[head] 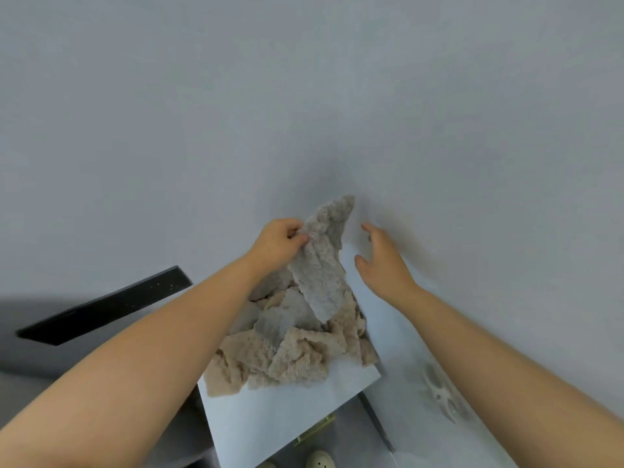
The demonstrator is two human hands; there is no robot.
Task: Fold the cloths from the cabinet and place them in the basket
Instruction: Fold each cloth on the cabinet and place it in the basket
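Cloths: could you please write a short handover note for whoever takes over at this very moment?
Left hand: pinches the edge of a grey cloth, held up above the pile.
Right hand: open, beside that cloth, apparently not touching it.
Pile: crumpled beige and grey cloths on the white shelf.
Basket: not in view.
Done: one cloth picked up; nothing visibly folded.
Left: fold this cloth, then the others, and put each in the basket.
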